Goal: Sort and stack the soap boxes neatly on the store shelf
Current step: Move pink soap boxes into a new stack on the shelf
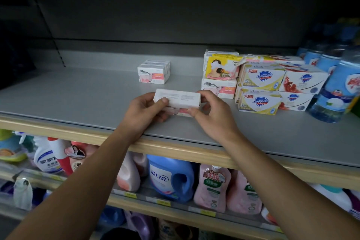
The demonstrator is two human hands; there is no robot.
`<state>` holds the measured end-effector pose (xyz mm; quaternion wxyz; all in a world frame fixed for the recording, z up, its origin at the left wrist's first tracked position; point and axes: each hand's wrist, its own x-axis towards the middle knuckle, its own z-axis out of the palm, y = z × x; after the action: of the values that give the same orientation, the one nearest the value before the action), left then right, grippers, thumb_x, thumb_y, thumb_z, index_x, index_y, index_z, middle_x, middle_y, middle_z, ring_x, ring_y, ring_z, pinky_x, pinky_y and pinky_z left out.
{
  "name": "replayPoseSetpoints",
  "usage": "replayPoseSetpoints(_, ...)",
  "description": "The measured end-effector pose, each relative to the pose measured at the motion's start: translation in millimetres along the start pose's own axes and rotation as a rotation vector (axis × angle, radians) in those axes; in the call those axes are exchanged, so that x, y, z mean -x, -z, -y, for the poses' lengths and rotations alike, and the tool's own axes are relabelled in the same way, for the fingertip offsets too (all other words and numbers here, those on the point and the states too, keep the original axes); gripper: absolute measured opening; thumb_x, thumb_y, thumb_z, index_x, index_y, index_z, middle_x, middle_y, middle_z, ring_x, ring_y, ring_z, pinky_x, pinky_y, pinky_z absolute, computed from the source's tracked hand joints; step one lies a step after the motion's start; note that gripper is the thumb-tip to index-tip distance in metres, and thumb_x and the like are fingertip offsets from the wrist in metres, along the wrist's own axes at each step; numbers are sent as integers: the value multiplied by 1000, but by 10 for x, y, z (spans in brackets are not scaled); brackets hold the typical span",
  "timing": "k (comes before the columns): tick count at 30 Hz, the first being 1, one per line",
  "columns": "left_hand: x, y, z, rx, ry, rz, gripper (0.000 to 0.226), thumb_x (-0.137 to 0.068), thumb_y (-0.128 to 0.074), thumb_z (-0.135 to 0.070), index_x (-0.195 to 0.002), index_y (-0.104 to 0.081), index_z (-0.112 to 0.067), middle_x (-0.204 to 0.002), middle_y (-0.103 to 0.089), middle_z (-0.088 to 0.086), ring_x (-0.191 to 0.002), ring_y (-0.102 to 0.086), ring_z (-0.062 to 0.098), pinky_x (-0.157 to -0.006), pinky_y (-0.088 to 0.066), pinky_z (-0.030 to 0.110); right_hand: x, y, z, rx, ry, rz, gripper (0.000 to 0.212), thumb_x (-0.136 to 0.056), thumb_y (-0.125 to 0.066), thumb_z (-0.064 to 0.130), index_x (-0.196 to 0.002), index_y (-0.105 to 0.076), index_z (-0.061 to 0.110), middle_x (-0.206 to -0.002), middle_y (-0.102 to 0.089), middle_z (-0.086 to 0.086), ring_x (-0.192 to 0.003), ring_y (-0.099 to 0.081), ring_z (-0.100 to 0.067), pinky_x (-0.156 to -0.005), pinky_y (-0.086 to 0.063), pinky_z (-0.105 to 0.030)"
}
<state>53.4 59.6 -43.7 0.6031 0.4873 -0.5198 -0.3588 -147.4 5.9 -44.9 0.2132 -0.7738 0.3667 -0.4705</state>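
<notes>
**A:** What was the biggest thing in view?

**B:** The grey shelf point(78, 95), running under both hands and far out to the left of them. Past the right hand, at the far right end, stood a cluster of blue bottles point(339, 84).

**A:** And the soap?

**B:** Just right of the right hand was a pile of boxes: yellow-and-white ones point(260, 87) stacked two high, red-and-white ones point(301, 87) stacked beside them, further right. Behind the right hand's fingertips a yellow-and-pink box point(221, 68) sat on top of a white box with a sheep picture point(219, 88). Beyond the left hand, well apart from it, a small block of sheep boxes point(153, 72) stood alone.

**A:** What were the hands doing?

**B:** Both held one white soap box point(177, 98) between them, long side level, above the front half of the shelf. The left hand point(144, 110) had its thumb curled over the box's near left edge and fingers tucked beneath. The right hand point(211, 112) pinched the right end, thumb in front, fingers behind.

**A:** Anything under that box?

**B:** A bit of pink and white showed beneath it, between the hands; I couldn't tell whether it was a second box or the same one's face.

**A:** And lower down?

**B:** Below the wrists, on the next shelf, a blue jug point(171, 177) and pink bottles point(212, 189)
</notes>
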Motion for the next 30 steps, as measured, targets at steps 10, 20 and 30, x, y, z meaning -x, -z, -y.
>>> replayPoseSetpoints(10,-16,-42,19,-453,-69,-94,25,-89,-70,-23,-114,-69,-19,-77,-70,-7,-56,-59,8,-65,-49,23,-6,-9,-64,16,-198,83,38,-88,-67,37,-122,-57,24,-98,-70,6,-88,-66,-14,-79,-51,-29)
replayPoseSetpoints(20,88,340,-85,-927,-14,-165,43,-84,-70,-42,-122,-65,-22,-114,-69,-6,-92,-67,15,-87,-46,25,-19,28,51,380,214,130,48,-87,-69,19,-133,-60,23,-135,-51,0,-120,-46,-23,-101,-36,-29)
replayPoseSetpoints(30,130,1174,-40,-1302,41,-68,66,-86,-50,-67,-132,-57,-22,-132,-62,3,-121,-56,29,-101,-45,41,-385,-453,95,632,346,124,53,-82,-73,18,-133,-60,26,-120,-59,0,-107,-48,-30,-94,-42,-37)
